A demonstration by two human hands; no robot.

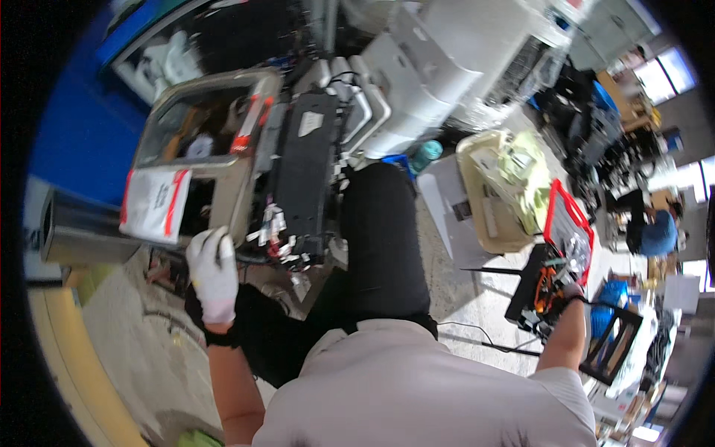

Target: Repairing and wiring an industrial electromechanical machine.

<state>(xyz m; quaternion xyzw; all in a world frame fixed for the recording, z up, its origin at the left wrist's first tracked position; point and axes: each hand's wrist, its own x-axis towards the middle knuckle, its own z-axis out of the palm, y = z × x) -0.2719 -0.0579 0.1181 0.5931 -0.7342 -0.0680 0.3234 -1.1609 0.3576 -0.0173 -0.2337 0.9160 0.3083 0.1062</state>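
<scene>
My left hand (212, 272), in a white glove with a dark wristband, rests at the near edge of a beige-framed bin (242, 201). Its fingers are slightly bent and apart, with nothing seen in them. Just beyond them, a white packet with red stripes (155, 203) lies across the bin's near left corner. Inside the bin is a red-and-white packet (246, 132) among dark items. Far out to the right, my right hand (572, 290) reaches into a dark tool tray (525, 287) beside orange-handled pliers (546, 287). Its fingers are blurred and mostly hidden.
A long black panel (305, 171) stands right of the bin, with small scraps at its near end. Right of my knee are a teal bottle (426, 154), a beige tub (477, 216) holding pale green cloth (525, 175), and a red-rimmed basket (570, 223). A person (659, 231) is farther right.
</scene>
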